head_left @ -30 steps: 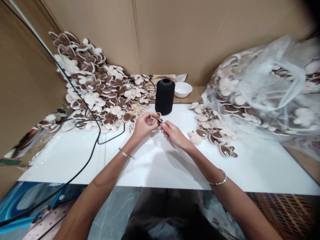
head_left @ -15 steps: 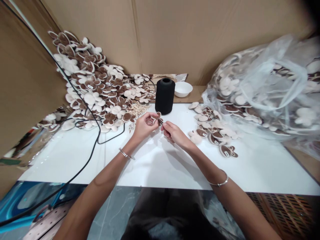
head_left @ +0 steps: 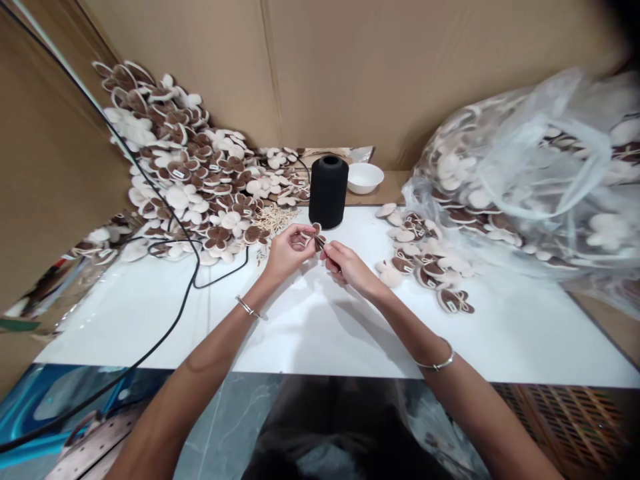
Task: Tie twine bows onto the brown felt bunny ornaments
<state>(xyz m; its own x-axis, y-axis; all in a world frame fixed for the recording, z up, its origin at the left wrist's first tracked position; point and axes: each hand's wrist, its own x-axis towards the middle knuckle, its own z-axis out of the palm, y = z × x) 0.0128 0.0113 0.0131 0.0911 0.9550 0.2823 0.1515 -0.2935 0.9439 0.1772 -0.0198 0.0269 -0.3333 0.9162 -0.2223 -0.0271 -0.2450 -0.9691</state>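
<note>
In front of the black thread cone, my left hand (head_left: 290, 253) pinches a small brown plush flower piece (head_left: 317, 230) with a pale edge between thumb and fingers. My right hand (head_left: 347, 268) is closed on a thin dark tool (head_left: 321, 243), its tip meeting the plush piece; the fingers hide most of it, so its exact kind does not show. Both hands are held over the white table, close together. Behind my left hand lies a bunch of beige cords (head_left: 274, 219). Right of my right hand are several plush pieces, one with a beige bow (head_left: 455, 301).
A tall heap of brown and white plush flowers (head_left: 185, 167) leans at the left. The black thread cone (head_left: 328, 193) and a white bowl (head_left: 365, 179) stand behind. A clear bag (head_left: 540, 160) of plush pieces bulges at right. A black cable (head_left: 187, 293) crosses the white table (head_left: 125, 313).
Both hands stay nearly in place, with the same hold on the plush piece and the thin tool. The whole view has shifted very slightly.
</note>
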